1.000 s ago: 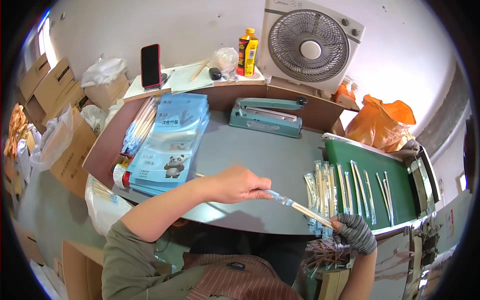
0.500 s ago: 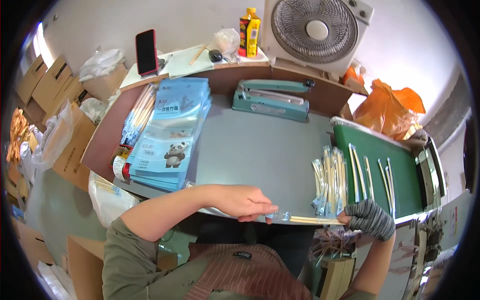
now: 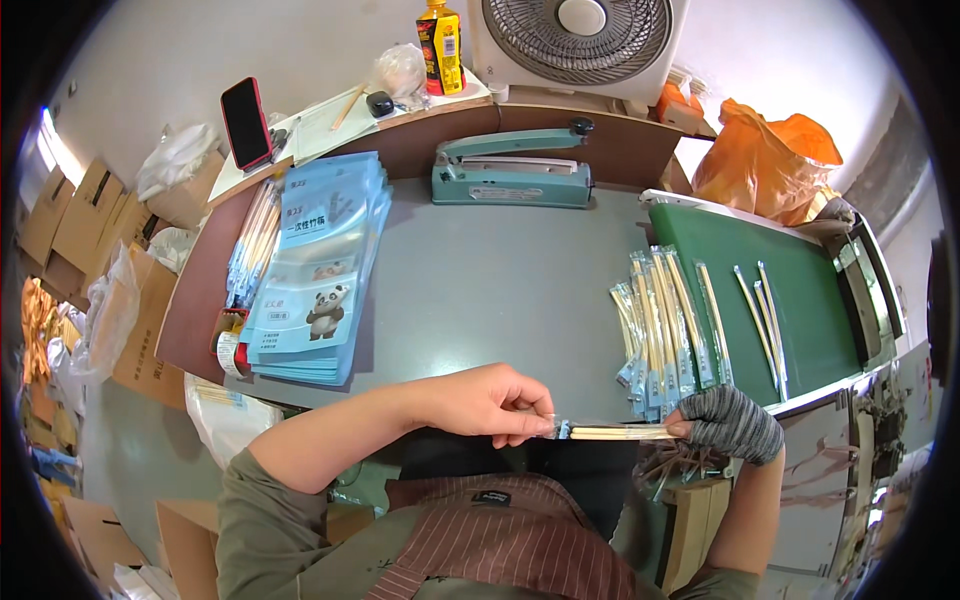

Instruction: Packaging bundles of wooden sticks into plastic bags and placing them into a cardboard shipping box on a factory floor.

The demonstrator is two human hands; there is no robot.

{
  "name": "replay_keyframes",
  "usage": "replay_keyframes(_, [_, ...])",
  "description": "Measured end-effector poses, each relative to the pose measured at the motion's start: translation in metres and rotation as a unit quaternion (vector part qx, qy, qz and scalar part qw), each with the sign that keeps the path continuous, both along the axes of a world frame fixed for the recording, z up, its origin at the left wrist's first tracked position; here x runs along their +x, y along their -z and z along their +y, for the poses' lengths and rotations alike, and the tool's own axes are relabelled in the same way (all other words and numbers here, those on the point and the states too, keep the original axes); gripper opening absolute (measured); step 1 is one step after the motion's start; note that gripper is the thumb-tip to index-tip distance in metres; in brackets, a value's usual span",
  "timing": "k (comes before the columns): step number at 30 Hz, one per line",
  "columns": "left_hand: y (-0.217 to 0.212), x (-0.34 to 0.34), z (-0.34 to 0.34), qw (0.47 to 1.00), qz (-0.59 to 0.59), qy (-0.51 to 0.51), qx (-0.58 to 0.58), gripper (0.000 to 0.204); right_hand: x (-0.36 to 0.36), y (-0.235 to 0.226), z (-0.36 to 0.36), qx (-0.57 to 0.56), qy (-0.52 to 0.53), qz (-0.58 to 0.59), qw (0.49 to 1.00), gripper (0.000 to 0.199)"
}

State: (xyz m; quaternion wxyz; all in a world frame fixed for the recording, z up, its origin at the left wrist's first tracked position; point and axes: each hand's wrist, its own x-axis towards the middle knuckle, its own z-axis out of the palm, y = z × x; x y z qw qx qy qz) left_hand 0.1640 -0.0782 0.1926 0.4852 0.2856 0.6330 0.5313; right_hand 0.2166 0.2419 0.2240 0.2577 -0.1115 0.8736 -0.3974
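Observation:
My left hand point(image 3: 488, 403) pinches the left end of a clear-wrapped pair of wooden chopsticks point(image 3: 612, 432) held level just off the table's near edge. My right hand point(image 3: 728, 424), in a grey fingerless glove, grips the other end. Beside the right hand, several wrapped chopstick pairs point(image 3: 655, 330) lie fanned on the grey table point(image 3: 490, 300), some overlapping the green conveyor belt point(image 3: 790, 290). A bunch of loose chopsticks point(image 3: 672, 466) shows below the right hand.
A stack of light blue printed bags point(image 3: 315, 270) lies at the table's left, with a teal heat sealer point(image 3: 510, 175) at the back. A phone point(image 3: 246, 122), yellow bottle point(image 3: 440, 32) and fan point(image 3: 580, 30) stand on the rear shelf. Cardboard boxes point(image 3: 70, 220) crowd the floor left; an orange bag point(image 3: 765, 160) sits right.
Both hands have drawn back toward my body with the chopstick pair, which went from tilted over the table to level at the table's near edge.

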Motion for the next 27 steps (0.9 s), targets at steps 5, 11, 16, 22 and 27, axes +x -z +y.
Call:
replay_keyframes(5, [0.000,0.005,-0.004,0.996,0.089,0.017,-0.011,0.019,0.005,-0.007,-0.001,-0.017,0.002,-0.013,1.000,0.021])
replay_keyframes(11, [-0.014,0.012,-0.021,0.973,0.030,0.188,0.127,0.019,0.016,-0.024,-0.005,-0.040,-0.089,0.007,0.995,0.019])
replay_keyframes(16, [-0.010,0.013,-0.061,0.993,-0.027,0.027,0.114,0.016,0.018,-0.001,0.017,-0.108,0.084,-0.019,0.990,0.018])
replay_keyframes(22, [0.041,0.019,-0.034,0.793,-0.213,-0.449,0.352,0.020,0.005,0.066,-0.070,-0.313,0.292,-0.006,0.904,0.027])
replay_keyframes(27, [0.092,0.084,-0.011,0.861,-0.262,-0.384,0.205,0.027,0.011,0.112,-0.117,-0.155,0.234,0.263,0.923,0.031])
